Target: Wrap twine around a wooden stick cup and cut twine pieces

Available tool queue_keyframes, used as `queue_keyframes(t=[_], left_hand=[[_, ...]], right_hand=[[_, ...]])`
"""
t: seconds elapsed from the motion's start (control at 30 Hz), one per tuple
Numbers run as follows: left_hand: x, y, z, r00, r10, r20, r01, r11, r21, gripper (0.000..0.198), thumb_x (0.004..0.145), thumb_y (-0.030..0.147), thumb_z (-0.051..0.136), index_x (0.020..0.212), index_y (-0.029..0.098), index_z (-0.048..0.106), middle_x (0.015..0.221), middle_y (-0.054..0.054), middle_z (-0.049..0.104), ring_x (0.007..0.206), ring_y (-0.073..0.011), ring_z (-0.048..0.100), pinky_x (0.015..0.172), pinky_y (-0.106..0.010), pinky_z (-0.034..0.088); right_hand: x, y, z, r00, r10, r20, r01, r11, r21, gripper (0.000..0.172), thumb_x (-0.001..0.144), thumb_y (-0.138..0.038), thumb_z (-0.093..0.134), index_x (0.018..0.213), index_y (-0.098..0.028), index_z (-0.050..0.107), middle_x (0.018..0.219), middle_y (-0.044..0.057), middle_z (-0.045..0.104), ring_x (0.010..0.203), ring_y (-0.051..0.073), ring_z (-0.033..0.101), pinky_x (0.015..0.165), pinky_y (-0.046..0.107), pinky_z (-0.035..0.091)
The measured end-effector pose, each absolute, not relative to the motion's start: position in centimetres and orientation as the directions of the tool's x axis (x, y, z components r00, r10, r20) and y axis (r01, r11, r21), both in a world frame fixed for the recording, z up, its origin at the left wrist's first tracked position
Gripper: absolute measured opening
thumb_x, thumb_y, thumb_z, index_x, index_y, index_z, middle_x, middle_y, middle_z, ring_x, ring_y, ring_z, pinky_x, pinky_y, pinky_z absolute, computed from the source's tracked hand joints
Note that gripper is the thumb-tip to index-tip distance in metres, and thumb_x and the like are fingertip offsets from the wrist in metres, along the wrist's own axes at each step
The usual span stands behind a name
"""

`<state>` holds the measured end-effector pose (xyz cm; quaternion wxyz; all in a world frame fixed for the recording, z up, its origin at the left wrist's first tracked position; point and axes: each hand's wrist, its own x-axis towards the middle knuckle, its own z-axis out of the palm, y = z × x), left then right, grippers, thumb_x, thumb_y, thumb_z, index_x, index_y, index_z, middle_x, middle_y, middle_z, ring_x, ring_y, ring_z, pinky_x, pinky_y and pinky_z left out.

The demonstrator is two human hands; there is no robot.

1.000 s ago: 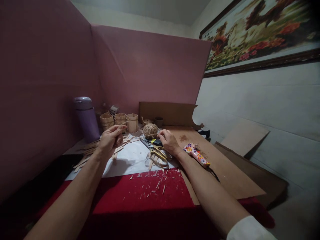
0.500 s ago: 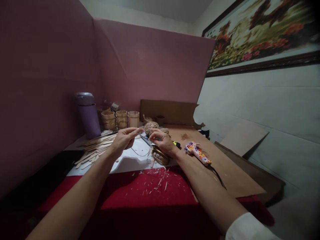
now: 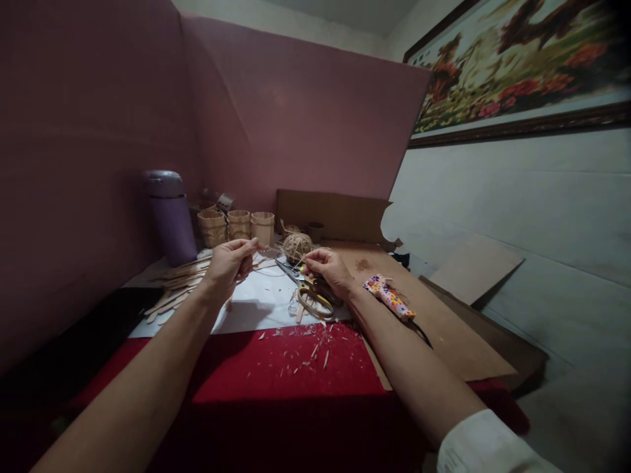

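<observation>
My left hand (image 3: 231,264) is closed in a pinch on a thin strand of twine (image 3: 270,249), raised above the white sheet. On the other side my right hand (image 3: 329,268) also pinches the twine, its fingers pressed together. Between and just behind the hands sits a ball of twine (image 3: 298,247). A pair of scissors (image 3: 315,303) with gold-coloured handles lies below my right hand, blades pointing away to the left. Wooden craft sticks (image 3: 180,286) lie in a loose pile left of my left hand.
A purple flask (image 3: 172,226) and several stick-covered cups (image 3: 263,228) stand at the back left. On the cardboard (image 3: 444,335) at right lies a flower-patterned glue gun (image 3: 389,297) with its cord. Shavings (image 3: 315,351) litter the red cloth (image 3: 221,368).
My hands have moved apart, the left one leftward and the right one slightly rightward. More of the twine ball and scissors shows between them. The view has shifted slightly.
</observation>
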<state>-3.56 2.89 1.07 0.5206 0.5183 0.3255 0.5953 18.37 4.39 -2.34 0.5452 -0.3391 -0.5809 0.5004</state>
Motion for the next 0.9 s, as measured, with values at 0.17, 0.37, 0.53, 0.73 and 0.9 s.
queue_keyframes(t=[0.17, 0.37, 0.53, 0.73, 0.9], left_hand=[[-3.4, 3.1, 0.9, 0.01, 0.95, 0.311, -0.237, -0.3, 0.924, 0.023, 0.066, 0.032, 0.071, 0.065, 0.011, 0.061, 0.031, 0.008, 0.036, 0.028, -0.0034, 0.024, 0.03, -0.018, 0.014], [-3.7, 3.6, 0.6, -0.049, 0.946, 0.32, -0.227, -0.322, 0.919, 0.024, 0.063, 0.032, 0.073, 0.06, 0.01, 0.062, 0.034, 0.007, 0.037, 0.029, -0.0027, 0.026, 0.032, -0.018, 0.014], [-3.8, 3.7, 0.8, -0.182, 0.926, 0.33, -0.189, -0.362, 0.913, 0.024, 0.055, 0.027, 0.077, 0.054, 0.011, 0.06, 0.036, 0.007, 0.039, 0.032, -0.002, 0.028, 0.033, -0.018, 0.015], [-4.0, 3.4, 1.1, -0.256, 0.926, 0.278, -0.201, -0.333, 0.921, 0.025, 0.049, 0.026, 0.077, 0.052, 0.012, 0.056, 0.041, 0.005, 0.047, 0.032, -0.0034, 0.033, 0.032, -0.018, 0.016], [-4.3, 3.5, 1.0, -0.282, 0.91, 0.305, -0.123, -0.349, 0.929, 0.026, 0.049, 0.028, 0.078, 0.052, 0.012, 0.057, 0.04, 0.006, 0.044, 0.034, -0.0037, 0.033, 0.034, -0.019, 0.018]], right_hand=[[18.5, 4.2, -2.4, -0.225, 0.956, 0.187, -0.099, 0.168, -0.981, 0.034, 0.058, -0.04, 0.077, 0.07, -0.014, 0.059, 0.057, 0.0, 0.065, 0.043, 0.005, 0.052, 0.044, 0.017, 0.04], [18.9, 4.2, -2.4, -0.285, 0.945, 0.162, -0.053, 0.153, -0.987, 0.037, 0.061, -0.046, 0.073, 0.07, -0.015, 0.055, 0.055, -0.002, 0.063, 0.041, 0.005, 0.05, 0.041, 0.015, 0.037], [19.1, 4.2, -2.4, -0.266, 0.94, 0.214, 0.026, 0.229, -0.973, 0.034, 0.065, -0.045, 0.07, 0.069, -0.016, 0.053, 0.052, -0.005, 0.057, 0.039, 0.004, 0.044, 0.04, 0.016, 0.032], [19.1, 4.4, -2.5, -0.16, 0.915, 0.371, 0.299, 0.404, -0.865, 0.016, 0.077, -0.03, 0.055, 0.068, -0.018, 0.053, 0.051, -0.004, 0.055, 0.042, 0.007, 0.043, 0.045, 0.02, 0.034], [19.6, 4.5, -2.5, -0.185, 0.811, 0.555, 0.613, 0.537, -0.58, 0.013, 0.08, -0.019, 0.051, 0.068, -0.018, 0.057, 0.058, -0.001, 0.06, 0.056, 0.012, 0.051, 0.059, 0.024, 0.038]])
